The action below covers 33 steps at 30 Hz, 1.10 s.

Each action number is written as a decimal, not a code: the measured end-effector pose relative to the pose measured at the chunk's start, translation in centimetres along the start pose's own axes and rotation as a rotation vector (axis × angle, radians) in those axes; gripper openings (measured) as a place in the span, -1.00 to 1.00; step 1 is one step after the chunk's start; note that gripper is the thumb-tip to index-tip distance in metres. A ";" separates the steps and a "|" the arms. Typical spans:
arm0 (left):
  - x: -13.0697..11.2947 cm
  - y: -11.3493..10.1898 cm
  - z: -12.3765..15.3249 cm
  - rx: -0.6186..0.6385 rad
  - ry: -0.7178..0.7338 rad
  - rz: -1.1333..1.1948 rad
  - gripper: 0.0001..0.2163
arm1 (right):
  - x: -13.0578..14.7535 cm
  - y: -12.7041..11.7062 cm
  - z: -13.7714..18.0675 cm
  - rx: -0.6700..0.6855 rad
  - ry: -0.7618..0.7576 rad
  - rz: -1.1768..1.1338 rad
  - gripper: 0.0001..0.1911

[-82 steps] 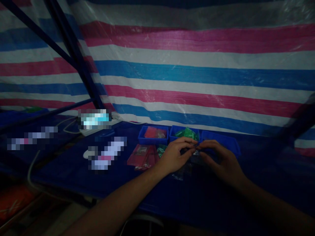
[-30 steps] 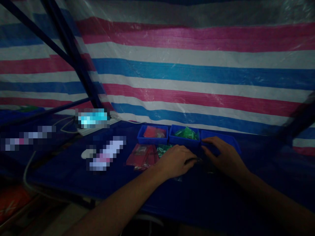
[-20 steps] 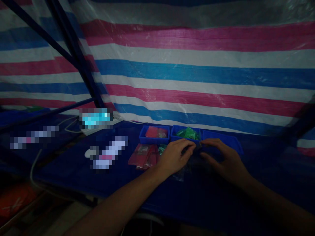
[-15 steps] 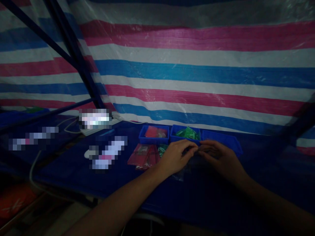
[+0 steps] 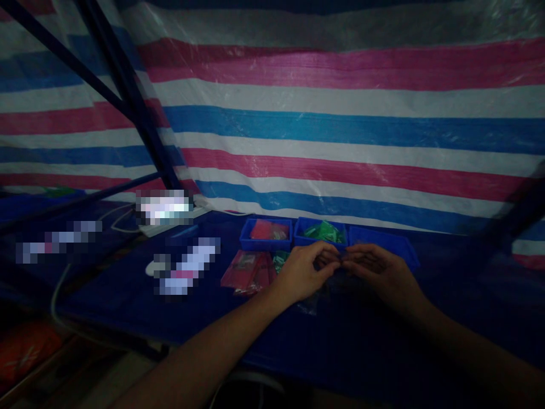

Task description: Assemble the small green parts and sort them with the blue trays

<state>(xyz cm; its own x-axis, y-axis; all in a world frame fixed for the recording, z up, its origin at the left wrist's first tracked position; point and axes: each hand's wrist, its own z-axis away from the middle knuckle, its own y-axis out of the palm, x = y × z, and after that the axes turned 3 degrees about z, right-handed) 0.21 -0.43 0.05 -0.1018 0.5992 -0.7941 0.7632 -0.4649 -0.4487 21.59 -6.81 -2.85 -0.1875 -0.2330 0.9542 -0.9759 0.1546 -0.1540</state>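
Note:
My left hand (image 5: 307, 267) and my right hand (image 5: 377, 267) meet fingertip to fingertip in front of the blue bins. Both have thumb and fingers pinched together; whatever lies between them is too dark and small to name. Beside my left wrist lie pink plastic packets (image 5: 249, 271) and some green packets (image 5: 280, 261), partly covered by the hand. A clear plastic bag (image 5: 309, 307) rests on the table under my left hand. Behind the hands stand a blue bin (image 5: 266, 245) with pink packets, another bin with green packets (image 5: 326, 232), and a third blue bin (image 5: 385, 241).
The blue table (image 5: 140, 298) carries a power strip (image 5: 174, 222) with a white cable at the back left. A round white object (image 5: 156, 267) and a blurred-out sheet (image 5: 189, 267) lie left of the packets. A striped tarp (image 5: 340, 130) hangs behind, with a dark metal frame (image 5: 128, 102).
My hands stay at the same place with their fingertips together. Only the fingers have shifted slightly, curling a little differently.

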 end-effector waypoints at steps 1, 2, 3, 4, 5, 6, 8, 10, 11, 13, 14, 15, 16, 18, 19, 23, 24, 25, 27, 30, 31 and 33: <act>0.0 0.0 0.0 0.000 -0.008 -0.001 -0.85 | 0.0 -0.1 0.0 0.004 0.013 -0.003 -0.60; 0.0 -0.1 0.0 -0.002 -0.015 -0.001 -0.85 | 0.1 -0.1 0.0 0.008 0.027 -0.009 -0.59; 0.0 -0.1 0.0 -0.007 -0.022 0.001 -0.85 | 0.1 -0.2 0.0 0.010 0.042 -0.017 -0.57; 0.1 -0.1 0.0 -0.014 -0.028 0.005 -0.84 | 0.2 -0.3 0.0 0.010 0.057 -0.029 -0.55; 0.2 0.0 0.0 -0.021 -0.033 0.011 -0.83 | 0.2 -0.3 -0.1 0.007 0.072 -0.042 -0.54; 0.2 0.0 0.0 -0.027 -0.037 0.016 -0.82 | 0.3 -0.3 -0.1 0.005 0.085 -0.056 -0.53; 0.3 0.1 0.0 -0.032 -0.030 0.018 -0.79 | 0.4 -0.3 -0.2 -0.004 0.105 -0.079 -0.53; 0.3 0.0 0.0 -0.068 0.018 -0.025 -0.75 | 0.5 -0.3 -0.3 -0.021 0.113 -0.089 -0.54; 0.3 0.0 0.0 -0.107 0.060 -0.071 -0.72 | 0.5 -0.3 -0.4 -0.037 0.112 -0.088 -0.55; 0.2 -0.1 0.1 -0.191 0.162 -0.185 -0.67 | 0.5 -0.3 -0.5 -0.087 0.103 -0.074 -0.56; 0.2 -0.1 0.1 -0.211 0.206 -0.234 -0.68 | 0.4 -0.4 -0.6 -0.112 0.096 -0.068 -0.56; 0.2 -0.1 0.2 -0.202 0.240 -0.269 -0.70 | 0.3 -0.4 -0.6 -0.132 0.089 -0.062 -0.56; 0.3 -0.1 0.2 -0.170 0.262 -0.288 -0.72 | 0.3 -0.5 -0.6 -0.141 0.082 -0.054 -0.56; 0.5 0.1 0.2 -0.081 0.278 -0.303 -0.76 | 0.1 -0.6 -0.4 -0.108 0.067 -0.020 -0.57; 0.6 0.2 0.2 -0.043 0.278 -0.305 -0.76 | 0.1 -0.5 -0.4 -0.072 0.053 0.005 -0.57; 0.6 0.3 0.1 -0.006 0.221 -0.277 -0.78 | 0.2 -0.3 0.1 0.045 -0.015 0.094 -0.62; 0.5 0.2 0.1 -0.011 0.199 -0.260 -0.79 | 0.2 -0.3 0.1 0.053 -0.024 0.099 -0.64; 0.4 0.2 0.0 -0.016 0.177 -0.244 -0.80 | 0.2 -0.3 0.2 0.058 -0.027 0.098 -0.65; 0.2 0.1 -0.1 -0.029 0.141 -0.220 -0.81 | 0.2 -0.2 0.2 0.065 -0.035 0.088 -0.67; 0.0 0.1 -0.1 -0.049 0.104 -0.218 -0.79 | 0.2 -0.3 0.2 0.071 -0.059 0.101 -0.70; 0.1 0.1 -0.1 -0.054 0.101 -0.219 -0.79 | 0.1 -0.3 0.3 0.073 -0.068 0.112 -0.70; 0.2 0.1 -0.1 -0.066 0.108 -0.221 -0.81 | 0.1 -0.3 0.4 0.084 -0.081 0.113 -0.71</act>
<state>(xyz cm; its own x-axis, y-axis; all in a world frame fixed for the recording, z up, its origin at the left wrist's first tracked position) 0.37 -0.32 -0.08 -0.2047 0.7494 -0.6297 0.7702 -0.2736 -0.5761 21.79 -7.22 -2.81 -0.3017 -0.2956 0.9064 -0.9533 0.1043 -0.2833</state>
